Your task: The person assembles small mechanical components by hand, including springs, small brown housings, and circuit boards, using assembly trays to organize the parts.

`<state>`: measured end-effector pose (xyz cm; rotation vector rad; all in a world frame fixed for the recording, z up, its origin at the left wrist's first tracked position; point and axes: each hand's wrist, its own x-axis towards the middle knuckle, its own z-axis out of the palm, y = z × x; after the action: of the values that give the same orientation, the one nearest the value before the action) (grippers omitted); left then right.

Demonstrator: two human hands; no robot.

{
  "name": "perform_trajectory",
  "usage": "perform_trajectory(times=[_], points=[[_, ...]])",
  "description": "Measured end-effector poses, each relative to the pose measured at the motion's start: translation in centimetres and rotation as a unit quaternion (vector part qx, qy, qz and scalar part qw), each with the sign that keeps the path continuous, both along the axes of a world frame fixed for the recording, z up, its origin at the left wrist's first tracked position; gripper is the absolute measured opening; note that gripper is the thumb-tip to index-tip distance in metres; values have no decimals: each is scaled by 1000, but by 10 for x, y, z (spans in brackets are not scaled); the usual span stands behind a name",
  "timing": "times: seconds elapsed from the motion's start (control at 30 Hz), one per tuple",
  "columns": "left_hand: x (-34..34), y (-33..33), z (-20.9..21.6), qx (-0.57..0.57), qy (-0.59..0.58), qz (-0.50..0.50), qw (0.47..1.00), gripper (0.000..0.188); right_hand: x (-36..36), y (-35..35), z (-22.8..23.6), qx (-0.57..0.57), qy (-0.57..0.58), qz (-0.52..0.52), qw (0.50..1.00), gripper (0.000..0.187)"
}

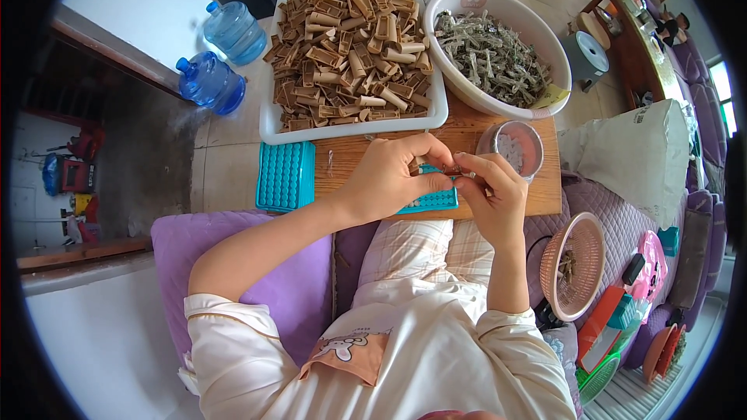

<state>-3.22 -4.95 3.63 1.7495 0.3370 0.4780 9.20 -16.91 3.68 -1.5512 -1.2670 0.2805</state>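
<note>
My left hand (pixel 401 167) is closed around a tan plastic piece (pixel 419 162), mostly hidden by the fingers. Its fingertips meet those of my right hand (pixel 494 184), which pinches something small and pale that I cannot make out. Directly beneath both hands lies a teal tray (pixel 436 201) with small pale bits in it, partly covered by the left hand. To the left stands a teal block (pixel 285 176) with rows of round bumps. A pinkish cup (pixel 531 148) holding small white pieces sits just beyond my right hand.
Across the wooden table (pixel 342 147), a white bin (pixel 354 131) is heaped with tan plastic shells. Beside it, a round white basin (pixel 562 70) holds many small wired parts. A pink basket (pixel 595 264) rests on the sofa to the right; two blue water bottles (pixel 233 33) stand at left.
</note>
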Motion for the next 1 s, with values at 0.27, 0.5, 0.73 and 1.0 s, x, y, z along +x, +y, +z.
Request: perform_trajectory(times=[0.27, 0.5, 0.73, 1.0], points=[[-4, 1, 6, -167, -14, 20, 986, 19, 1, -5, -8, -15, 90, -30, 995, 22], [-5, 17, -8, -637, -91, -21, 765, 24, -14, 1, -12, -21, 186, -54, 981, 19], [6, 6, 18, -515, -66, 12, 854, 28, -19, 10, -7, 17, 253, -46, 966, 18], [1, 7, 16, -375, -38, -94, 922, 39, -23, 3, 4, 119, 250, -42, 960, 15]])
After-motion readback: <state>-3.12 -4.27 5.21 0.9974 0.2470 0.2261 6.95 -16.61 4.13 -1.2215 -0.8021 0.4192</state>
